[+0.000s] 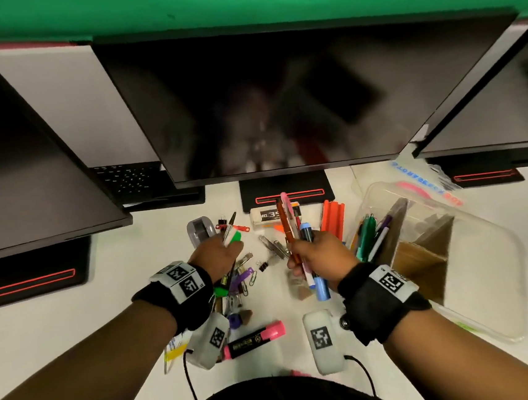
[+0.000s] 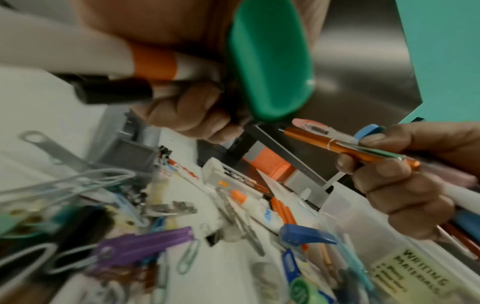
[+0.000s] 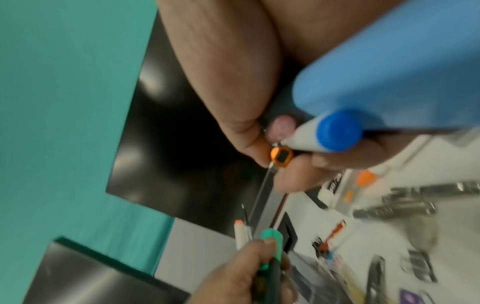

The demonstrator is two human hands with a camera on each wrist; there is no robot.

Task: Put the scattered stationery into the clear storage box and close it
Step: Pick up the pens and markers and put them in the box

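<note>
My left hand (image 1: pixel 220 257) (image 2: pixel 192 109) (image 3: pixel 246 273) grips a green highlighter (image 1: pixel 233 237) (image 2: pixel 270 67) (image 3: pixel 270 246) together with a white pen with an orange band (image 2: pixel 153 61) and a black pen (image 1: pixel 230 225). My right hand (image 1: pixel 319 255) (image 2: pixel 405 181) holds a bundle: an orange pen (image 1: pixel 286 226) (image 2: pixel 350 148) (image 3: pixel 281 156), a pink pen (image 1: pixel 287 207), a blue marker (image 1: pixel 313 259) (image 3: pixel 389 72). The clear storage box (image 1: pixel 492 242) stands open at the right, with pens (image 1: pixel 368 238) upright in one compartment. Clips and a purple tag (image 2: pixel 145 246) lie scattered below my hands.
A pink highlighter (image 1: pixel 253 339) lies near the front edge. A tape dispenser (image 1: pixel 200 230), a staple box (image 1: pixel 273 214) and orange pieces (image 1: pixel 333 217) sit behind the pile. The box lid (image 1: pixel 425 181) lies behind the box. Three dark monitors (image 1: pixel 279 101) stand along the back.
</note>
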